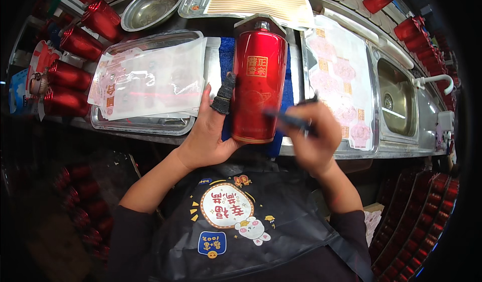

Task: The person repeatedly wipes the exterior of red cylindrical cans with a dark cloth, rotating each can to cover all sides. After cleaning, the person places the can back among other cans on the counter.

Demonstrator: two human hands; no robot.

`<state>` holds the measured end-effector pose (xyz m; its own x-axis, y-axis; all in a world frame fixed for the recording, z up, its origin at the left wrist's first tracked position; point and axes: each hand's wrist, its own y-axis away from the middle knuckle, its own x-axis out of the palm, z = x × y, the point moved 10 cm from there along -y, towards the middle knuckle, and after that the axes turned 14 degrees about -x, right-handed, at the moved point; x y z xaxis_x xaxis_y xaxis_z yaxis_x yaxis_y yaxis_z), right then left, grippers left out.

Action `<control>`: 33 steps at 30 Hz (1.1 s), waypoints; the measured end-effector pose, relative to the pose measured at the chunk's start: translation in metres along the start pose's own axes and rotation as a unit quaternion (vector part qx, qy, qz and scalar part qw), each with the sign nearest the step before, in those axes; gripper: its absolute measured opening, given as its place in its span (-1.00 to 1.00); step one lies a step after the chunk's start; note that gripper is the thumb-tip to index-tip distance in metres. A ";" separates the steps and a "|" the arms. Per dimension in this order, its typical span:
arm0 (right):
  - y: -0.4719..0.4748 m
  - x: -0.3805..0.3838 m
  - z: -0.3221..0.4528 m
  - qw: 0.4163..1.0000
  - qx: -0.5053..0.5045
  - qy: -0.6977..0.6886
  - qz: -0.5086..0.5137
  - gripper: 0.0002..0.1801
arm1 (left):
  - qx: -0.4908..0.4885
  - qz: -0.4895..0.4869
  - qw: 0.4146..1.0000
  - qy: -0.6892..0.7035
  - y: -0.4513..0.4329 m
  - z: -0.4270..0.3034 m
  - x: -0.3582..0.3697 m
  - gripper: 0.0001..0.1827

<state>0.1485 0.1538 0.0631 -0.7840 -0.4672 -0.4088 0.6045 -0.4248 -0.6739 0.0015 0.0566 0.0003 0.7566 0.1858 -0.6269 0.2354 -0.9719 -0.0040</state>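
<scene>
A glossy red bottle [257,90] with gold printing lies over a blue cloth [288,75], its neck pointing away from me, near a dark angular stand. My left hand [211,131] holds it from the left and below; dark wrapping covers one finger. My right hand [314,131], blurred, grips a dark tool [288,119], whose kind I cannot tell, with its tip at the bottle's lower right. To the left, printed transfer sheets [158,82] lie on a metal tray [143,128]. More pink and gold transfer sheets [339,75] lie on a tray at the right.
A steel bowl [152,9] and a tray holding a gold-striped sheet [260,3] stand at the back. Red bottles [69,75] line the left, with others at back right and lower right. A sink [395,97] with a white faucet [433,81] is at the right.
</scene>
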 end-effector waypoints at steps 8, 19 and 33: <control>0.031 0.007 0.014 0.999 0.020 -0.033 0.012 -0.73 | 0.022 0.000 0.996 -0.088 0.034 -0.008 -0.002 -0.41; -0.001 0.018 -0.005 0.996 0.066 -0.004 -0.059 -0.81 | -0.019 -0.074 0.996 -0.036 0.002 0.002 -0.026 -0.34; 0.012 -0.045 -0.083 0.956 0.182 -0.095 -0.211 -0.82 | -0.033 -0.238 0.968 0.075 -0.110 -0.013 -0.091 -0.60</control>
<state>0.1795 0.2341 0.0223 -0.9499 -0.3124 -0.0058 0.2766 -0.8321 -0.4807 -0.0855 0.1480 0.0678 0.6320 0.6336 -0.4462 0.6132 -0.7609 -0.2119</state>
